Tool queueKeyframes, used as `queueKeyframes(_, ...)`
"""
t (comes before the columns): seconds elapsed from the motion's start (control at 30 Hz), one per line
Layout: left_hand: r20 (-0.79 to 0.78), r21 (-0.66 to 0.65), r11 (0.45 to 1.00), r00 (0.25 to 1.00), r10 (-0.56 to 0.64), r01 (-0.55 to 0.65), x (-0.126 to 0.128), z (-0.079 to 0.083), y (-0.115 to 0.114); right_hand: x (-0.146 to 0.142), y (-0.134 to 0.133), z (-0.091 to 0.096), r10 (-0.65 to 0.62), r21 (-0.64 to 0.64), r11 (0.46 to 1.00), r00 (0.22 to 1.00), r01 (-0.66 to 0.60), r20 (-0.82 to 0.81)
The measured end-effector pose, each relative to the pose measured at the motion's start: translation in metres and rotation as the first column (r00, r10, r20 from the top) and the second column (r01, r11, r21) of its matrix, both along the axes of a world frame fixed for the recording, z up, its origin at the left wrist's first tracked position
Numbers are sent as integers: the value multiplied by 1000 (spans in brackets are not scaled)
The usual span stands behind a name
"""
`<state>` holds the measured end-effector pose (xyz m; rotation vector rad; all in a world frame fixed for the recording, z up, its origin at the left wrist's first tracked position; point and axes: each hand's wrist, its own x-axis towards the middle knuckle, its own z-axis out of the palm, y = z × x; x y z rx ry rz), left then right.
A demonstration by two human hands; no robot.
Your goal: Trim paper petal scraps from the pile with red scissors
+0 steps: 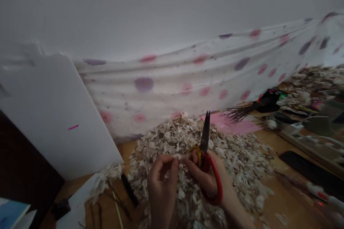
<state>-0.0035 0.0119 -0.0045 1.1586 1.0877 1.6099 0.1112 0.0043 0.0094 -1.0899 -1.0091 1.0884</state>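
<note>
Head view, tilted and dim. Left hand (162,182) pinched tight, thumb and fingertips closed on a small pale flake (178,157), nothing else in it. Right hand (208,179) curled firmly around red-handled scissors (213,182), yellow at the pivot, dark blades (205,130) pointing up and nearly together, no flake visible between them. Both hands just above a broad heap of pale flakes (236,164), their material too small to tell, spread over a wooden tabletop (290,200). Behind the heap, a pink patch (231,123) and a bundle of dark twigs (239,112). Farther right, a second flake pile (314,82) beside cluttered odds and ends, and a long black strip (309,170) flat on the wood. Near the left, a black pen-like stick (129,190) and a pale sheet (77,204) with more flakes on it. Along the back, a white cloth with pink and purple dots (166,86) hanging in folds against a plain white wall (161,7); at left, a leaning white board (53,114) with a pink mark, dark furniture (24,157) beside it.
</note>
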Motion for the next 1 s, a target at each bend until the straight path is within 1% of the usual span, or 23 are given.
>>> queueKeyframes(0.07, -31, 0, 1000, 1000, 5, -5, 0, 3, 2, 0, 2, -1, 6, -13, 1000, 1000, -6, 21)
queueKeyframes(0.13, -94, 11, 1000, 996, 13, -12, -3, 3, 4, 0, 4, -2, 3, -13, 1000, 999, -3, 49)
queueKeyframes(0.3, -262, 32, 997, 962, 76, -70, -18, -2, 9, 3, 5, -7, -2, 12, 1000, 990, 0, 141)
queueKeyframes(0.4, -307, 55, 994, 946, 105, -93, -22, -1, 9, 6, 4, -9, 16, 5, 1000, 975, -18, 222)
queueKeyframes(0.5, -338, 62, 995, 936, 98, -81, -20, 5, 5, 7, 5, -10, 56, -21, 998, 962, -53, 268)
queueKeyframes(0.57, -343, 67, 996, 936, 77, -58, -16, 8, 1, 5, 6, -10, 39, -7, 999, 958, -38, 286)
queueKeyframes(0.67, -318, 54, 998, 947, 39, -23, -11, 11, -3, 3, 7, -8, -24, 22, 1000, 948, 18, 317)
queueKeyframes(0.87, -188, -11, 1000, 982, -4, 2, -8, 17, -9, 3, 0, -3, 0, 33, 999, 959, -10, 285)
queueKeyframes(0.93, -161, -16, 999, 986, -40, 38, -9, 19, -11, 3, -3, 0, -5, 46, 999, 962, -7, 272)
queueKeyframes(1.0, -168, -2, 996, 981, -93, 94, -8, 20, -14, 1, -5, 4, 10, 62, 998, 972, -25, 237)
